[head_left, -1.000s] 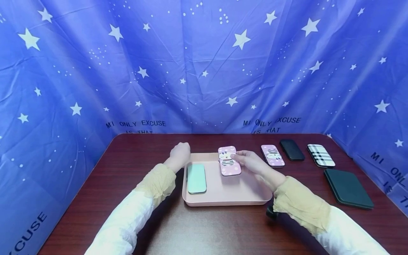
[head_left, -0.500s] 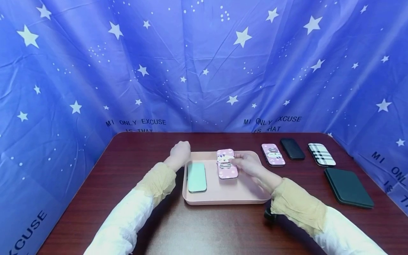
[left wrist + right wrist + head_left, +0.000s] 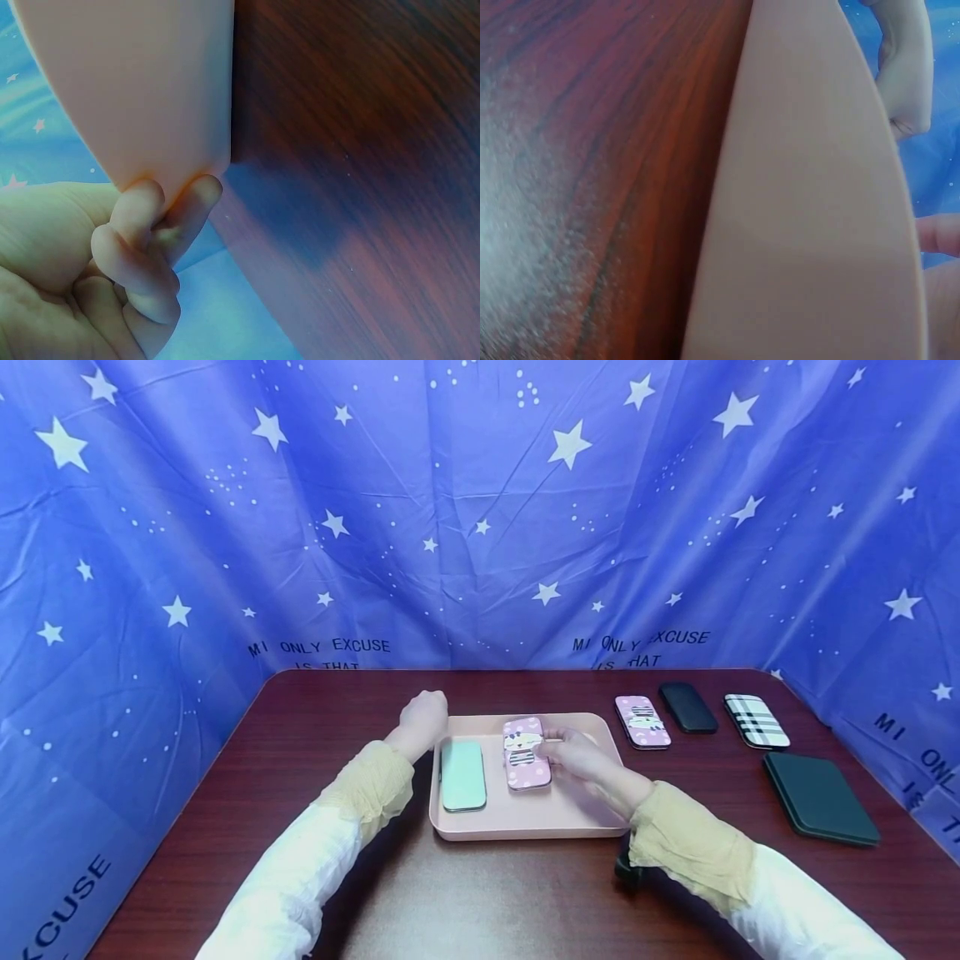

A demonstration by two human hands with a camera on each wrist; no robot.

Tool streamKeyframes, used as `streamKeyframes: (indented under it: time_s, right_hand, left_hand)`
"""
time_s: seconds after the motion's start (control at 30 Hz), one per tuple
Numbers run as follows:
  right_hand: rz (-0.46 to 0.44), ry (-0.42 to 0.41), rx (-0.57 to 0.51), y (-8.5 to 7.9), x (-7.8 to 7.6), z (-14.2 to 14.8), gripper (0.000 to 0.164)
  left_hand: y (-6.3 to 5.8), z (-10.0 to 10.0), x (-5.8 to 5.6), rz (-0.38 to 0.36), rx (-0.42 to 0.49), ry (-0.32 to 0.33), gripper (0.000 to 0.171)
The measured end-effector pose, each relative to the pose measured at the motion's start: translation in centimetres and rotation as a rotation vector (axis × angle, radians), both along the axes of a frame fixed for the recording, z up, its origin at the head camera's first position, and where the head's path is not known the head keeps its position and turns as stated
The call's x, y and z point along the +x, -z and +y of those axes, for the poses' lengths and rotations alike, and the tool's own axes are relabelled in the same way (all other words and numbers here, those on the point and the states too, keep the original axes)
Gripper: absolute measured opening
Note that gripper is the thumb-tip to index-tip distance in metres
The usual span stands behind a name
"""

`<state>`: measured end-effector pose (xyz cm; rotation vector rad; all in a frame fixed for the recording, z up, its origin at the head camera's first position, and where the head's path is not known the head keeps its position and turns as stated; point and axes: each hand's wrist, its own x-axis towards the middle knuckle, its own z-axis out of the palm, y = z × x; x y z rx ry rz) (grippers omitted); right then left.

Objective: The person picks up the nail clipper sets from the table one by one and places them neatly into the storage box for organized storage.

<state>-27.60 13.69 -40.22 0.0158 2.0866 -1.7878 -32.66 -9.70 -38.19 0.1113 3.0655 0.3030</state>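
Over the middle of the pale pink tray, my right hand pinches a flat pink case with a cartoon cat print. Whether the case touches the tray floor I cannot tell. To its left a mint-green case lies in the tray. My left hand grips the tray at its far left corner. In the left wrist view, curled fingers press against the tray's outer wall. The right wrist view is mostly filled by the tray wall, which hides most of the right hand.
Right of the tray lie a second pink case, a black case, a plaid case and a larger dark green case. All are on the brown table. A blue star-printed curtain stands behind.
My right hand has carried the pink case leftward and a little lower over the tray, closer to the mint-green case. The left hand has kept its place at the tray's corner.
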Motion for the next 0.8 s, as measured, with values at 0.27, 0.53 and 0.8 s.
streamKeyframes:
  time_s: [0.27, 0.53, 0.8]
  right_hand:
    - [-0.038, 0.000, -0.002, 0.5, 0.5, -0.5, 0.046]
    - [-0.020, -0.016, -0.006, 0.7, 0.5, -0.7, 0.045]
    - [0.017, -0.028, 0.060, 0.8, 0.8, -1.1, 0.043]
  left_hand:
    - [-0.1, 0.0, 0.0, -0.001, -0.003, 0.006, 0.016]
    - [-0.1, 0.0, 0.0, -0.009, -0.006, 0.014, 0.016]
    - [0.0, 0.0, 0.0, 0.006, 0.005, 0.010, 0.010]
